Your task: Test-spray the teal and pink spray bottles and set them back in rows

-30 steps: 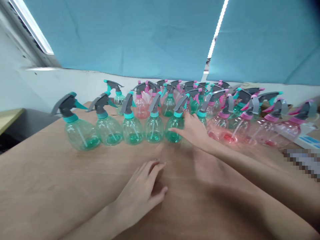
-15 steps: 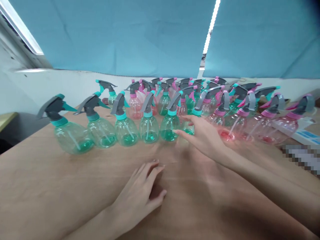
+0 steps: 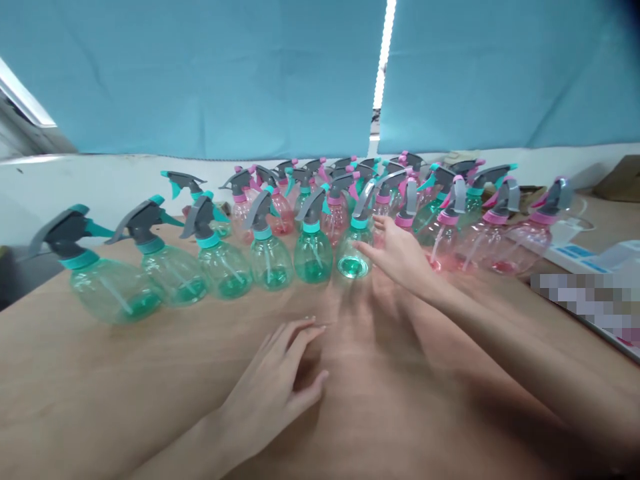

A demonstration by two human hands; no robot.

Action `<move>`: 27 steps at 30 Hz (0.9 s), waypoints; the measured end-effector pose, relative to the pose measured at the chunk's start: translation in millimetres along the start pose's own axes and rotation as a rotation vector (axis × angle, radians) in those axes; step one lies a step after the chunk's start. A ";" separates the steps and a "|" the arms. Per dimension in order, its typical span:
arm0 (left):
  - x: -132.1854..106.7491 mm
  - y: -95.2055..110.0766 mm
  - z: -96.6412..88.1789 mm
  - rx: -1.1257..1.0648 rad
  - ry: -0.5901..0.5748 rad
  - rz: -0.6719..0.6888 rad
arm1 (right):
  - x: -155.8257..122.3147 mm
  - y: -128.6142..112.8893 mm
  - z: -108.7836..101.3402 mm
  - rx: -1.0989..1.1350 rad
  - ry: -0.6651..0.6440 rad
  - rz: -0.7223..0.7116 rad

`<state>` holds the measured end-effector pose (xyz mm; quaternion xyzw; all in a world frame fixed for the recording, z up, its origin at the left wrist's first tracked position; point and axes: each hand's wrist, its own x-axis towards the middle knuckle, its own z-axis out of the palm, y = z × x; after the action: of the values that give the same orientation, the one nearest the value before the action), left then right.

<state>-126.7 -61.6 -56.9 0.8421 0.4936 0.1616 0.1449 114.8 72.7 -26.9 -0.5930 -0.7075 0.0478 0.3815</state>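
Note:
A front row of spray bottles stands on the wooden table (image 3: pixel 200 373). My right hand (image 3: pixel 400 257) is just right of a green spray bottle (image 3: pixel 354 250), thumb and fingers apart. Its thumb tip overlaps that bottle's edge; whether they touch I cannot tell. Behind my fingers, a pink spray bottle (image 3: pixel 405 220) is partly hidden. My left hand (image 3: pixel 280 373) is open over the tabletop, fingers loosely curved and thumb apart, holding nothing. Another green spray bottle (image 3: pixel 313 253) is beyond its fingertips. Small amounts of coloured liquid lie inside the front bottles.
More pink and green spray bottles, such as a pink one (image 3: pixel 241 213), crowd behind the front row. At the right are a blue-and-white flat item (image 3: pixel 575 252) and a cardboard box (image 3: pixel 620 180). A blue curtain (image 3: pixel 225 80) hangs behind.
The view has swung slightly right, shifting the bottles leftward in the picture. My right hand has moved right relative to the green bottle, uncovering more of it. My left hand is nearly unmoved.

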 end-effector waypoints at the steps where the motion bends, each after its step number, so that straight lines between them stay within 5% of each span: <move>1: 0.5 1.8 0.9 -0.008 0.001 -0.004 | 3.2 -0.6 4.0 -0.009 -0.014 0.018; 13: 10.0 11.9 6.9 -0.100 -0.009 -0.041 | 5.6 -10.0 7.1 -0.153 -0.106 0.082; 22: 19.2 20.6 6.2 -0.282 0.093 -0.136 | -37.0 -17.5 -13.7 -0.216 -0.140 0.043; 27: 17.8 25.7 2.2 -0.320 0.147 -0.184 | -74.8 -21.2 -28.8 -0.227 -0.055 -0.122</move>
<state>-97.4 -58.2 -46.2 0.7457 0.5457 0.2854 0.2545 115.5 -10.1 -31.7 -0.5866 -0.7534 -0.0397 0.2946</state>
